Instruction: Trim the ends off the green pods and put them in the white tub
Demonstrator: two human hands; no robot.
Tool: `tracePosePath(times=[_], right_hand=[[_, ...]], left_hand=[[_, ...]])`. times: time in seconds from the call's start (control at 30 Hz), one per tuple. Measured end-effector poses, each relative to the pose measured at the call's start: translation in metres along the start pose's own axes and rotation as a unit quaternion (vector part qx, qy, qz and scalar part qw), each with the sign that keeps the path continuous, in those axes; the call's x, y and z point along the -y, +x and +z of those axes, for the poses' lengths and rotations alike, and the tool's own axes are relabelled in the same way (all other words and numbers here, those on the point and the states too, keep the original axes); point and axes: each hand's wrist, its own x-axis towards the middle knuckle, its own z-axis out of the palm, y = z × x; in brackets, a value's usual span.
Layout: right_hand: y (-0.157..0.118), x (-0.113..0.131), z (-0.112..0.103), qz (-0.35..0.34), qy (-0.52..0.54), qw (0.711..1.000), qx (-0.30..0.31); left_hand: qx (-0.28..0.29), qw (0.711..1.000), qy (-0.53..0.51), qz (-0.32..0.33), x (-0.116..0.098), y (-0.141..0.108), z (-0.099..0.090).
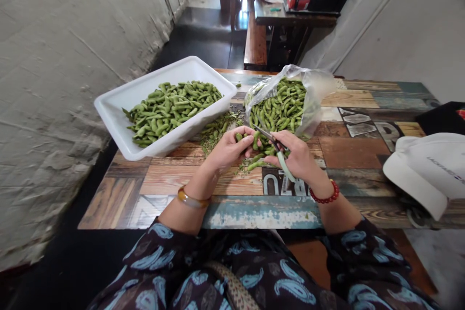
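Observation:
My left hand (232, 147) is closed around a few green edamame pods (255, 140), which stick out past the fingertips. In my right hand (293, 155) is a pair of scissors (282, 161) with pale green handles, its blades pointing left at the held pods. Just beyond both hands lies a clear plastic bag (315, 88), its mouth toward me, full of pods (281, 106). To the left stands a white plastic tub (167, 151) with a heap of pods (174, 109) inside. Trimmed bits (214, 135) are piled between tub and bag.
The patchwork-patterned table (181, 179) runs across in front of me. A white cap (425, 169) lies at its right end, near a black box (441, 117). A rough wall (65, 58) rises on the left. Farther back stand a bench (255, 38) and another table (269, 12) with clutter.

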Motion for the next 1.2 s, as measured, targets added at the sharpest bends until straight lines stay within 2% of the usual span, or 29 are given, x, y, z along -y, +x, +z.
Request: tracePosePath(times=[0.23, 0.37, 0.6, 0.77, 0.87, 1.0, 1.07, 1.2], right_hand=[[-0.0007, -0.0022, 0.0025, -0.012, -0.006, 1.000, 0.021], [-0.0001, -0.0008, 0.0014, -0.008, -0.005, 1.000, 0.024], [-0.0014, -0.0010, -0.0026, 0.006, -0.010, 0.999, 0.047], [-0.0011, 0.0025, -0.0044, 0.017, -0.003, 0.999, 0.050], [-0.0004, 0.0027, -0.0039, 0.028, -0.007, 0.999, 0.030], [0.0011, 0.0005, -0.0030, 0.041, -0.027, 0.999, -0.021], [0.0016, -0.0001, -0.0025, 0.040, -0.034, 0.998, -0.034], [0.0005, 0.0003, -0.0002, 0.017, -0.033, 0.999, -0.030]], left_hand=[[-0.002, 1.000, 0.029, 0.003, 0.0024, -0.0004, 0.0045], [-0.025, 0.997, 0.072, 0.016, 0.0016, -0.0004, 0.0052], [-0.066, 0.985, 0.146, 0.062, -0.0046, -0.0002, 0.0040], [-0.089, 0.973, 0.180, 0.112, -0.0009, 0.0038, 0.0003], [-0.097, 0.984, 0.125, 0.079, 0.0032, 0.0044, -0.0010], [-0.104, 0.993, -0.055, -0.010, 0.0042, 0.0033, -0.0014], [-0.114, 0.988, -0.107, -0.017, 0.0030, 0.0029, -0.0015], [-0.116, 0.983, -0.140, -0.014, 0.0017, 0.0029, -0.0014]])
